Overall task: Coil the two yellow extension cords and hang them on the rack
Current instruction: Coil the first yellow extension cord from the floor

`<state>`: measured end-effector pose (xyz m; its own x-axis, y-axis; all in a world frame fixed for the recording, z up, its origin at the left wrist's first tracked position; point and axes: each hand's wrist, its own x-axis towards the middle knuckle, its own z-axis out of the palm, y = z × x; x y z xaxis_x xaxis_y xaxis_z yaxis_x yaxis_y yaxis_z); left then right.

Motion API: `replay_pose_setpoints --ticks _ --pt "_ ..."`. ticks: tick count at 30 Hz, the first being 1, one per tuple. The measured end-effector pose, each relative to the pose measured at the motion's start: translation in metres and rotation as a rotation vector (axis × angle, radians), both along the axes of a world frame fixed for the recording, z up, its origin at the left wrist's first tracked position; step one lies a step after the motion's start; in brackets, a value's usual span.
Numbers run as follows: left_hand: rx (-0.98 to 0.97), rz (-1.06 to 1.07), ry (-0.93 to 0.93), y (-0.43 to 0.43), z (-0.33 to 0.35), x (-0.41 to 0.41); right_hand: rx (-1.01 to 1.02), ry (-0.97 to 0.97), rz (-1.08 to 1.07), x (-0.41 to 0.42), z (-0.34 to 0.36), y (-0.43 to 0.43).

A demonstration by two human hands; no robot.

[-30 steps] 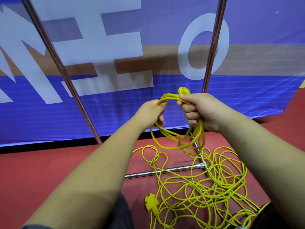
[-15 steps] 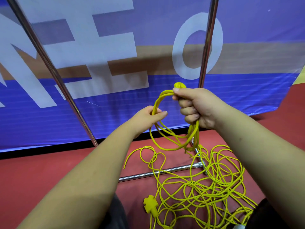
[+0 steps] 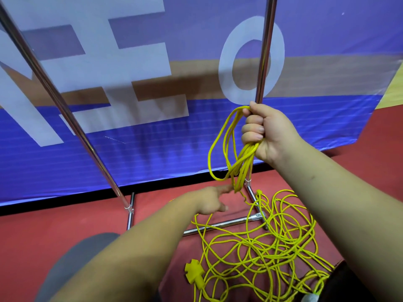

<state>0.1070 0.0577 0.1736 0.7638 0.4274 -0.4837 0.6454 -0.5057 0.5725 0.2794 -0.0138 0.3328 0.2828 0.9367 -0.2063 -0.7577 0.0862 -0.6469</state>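
Yellow cord (image 3: 226, 147); chrome rack (image 3: 65, 101); red floor (image 3: 43, 225); blue-white banner (image 3: 152, 149).

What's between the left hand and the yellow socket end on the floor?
Head view: the rack's base bar and loose cord strands cross the red floor between left hand and socket end.

Before you, the red floor (image 3: 54, 225) carries a loose tangle of yellow cord (image 3: 261, 247), with some loops lying across the rack's chrome base bar (image 3: 220, 226). A cross-shaped yellow socket end (image 3: 194, 272) rests at the tangle's near left edge.
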Motion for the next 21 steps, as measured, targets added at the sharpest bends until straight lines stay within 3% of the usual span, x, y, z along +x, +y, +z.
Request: replay_pose_setpoints --ticks 10,16,21 --pt "-0.190 -0.116 -0.118 -0.004 -0.025 0.015 0.070 0.209 0.101 0.025 0.005 -0.010" --pt "0.092 -0.049 -0.062 0.028 -0.001 -0.002 0.077 0.145 0.176 0.036 0.007 -0.015" --pt "0.459 -0.068 0.069 0.057 0.034 -0.028 -0.060 -0.136 0.096 0.028 0.002 -0.014"
